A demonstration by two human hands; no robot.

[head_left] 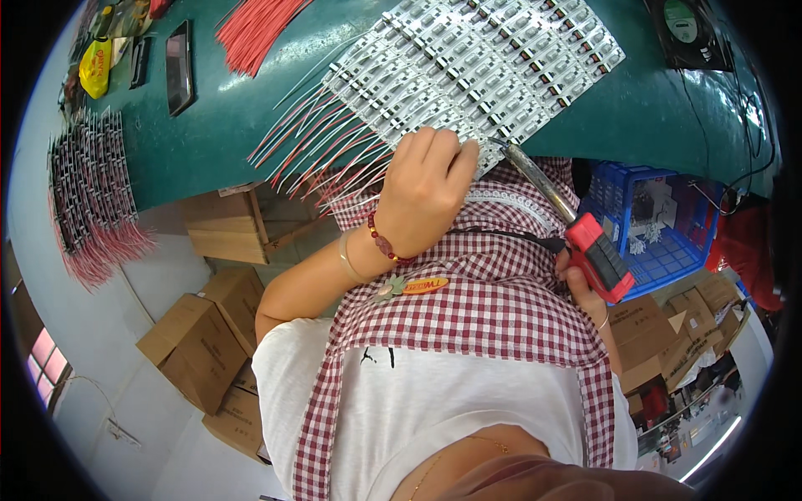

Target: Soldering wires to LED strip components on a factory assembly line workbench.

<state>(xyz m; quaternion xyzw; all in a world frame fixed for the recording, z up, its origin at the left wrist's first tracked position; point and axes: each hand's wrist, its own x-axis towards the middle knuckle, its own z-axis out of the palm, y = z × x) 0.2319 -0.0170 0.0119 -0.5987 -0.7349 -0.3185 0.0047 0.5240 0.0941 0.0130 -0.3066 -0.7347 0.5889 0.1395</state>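
Observation:
A white panel of small circuit boards (476, 67) lies tilted on the green table, overhanging its near edge. Red and white wires (322, 146) fan out from its left side. My left hand (430, 188) rests over the panel's near corner, fingers curled together; whatever they pinch is hidden beneath them. My right hand (576, 288) is wrapped around the red and black handle of a soldering iron (595, 255), which covers part of the fingers. The iron's metal shaft slants up to the left, its tip at the panel's near edge just right of my left hand.
Red wires (259, 33) lie at the back; a phone (179, 67) and yellow packet (95, 67) are left. Wired boards (92, 188) hang over the left edge. A blue crate (660, 225) stands right, below a black device (689, 33). Cardboard boxes (196, 342) sit below.

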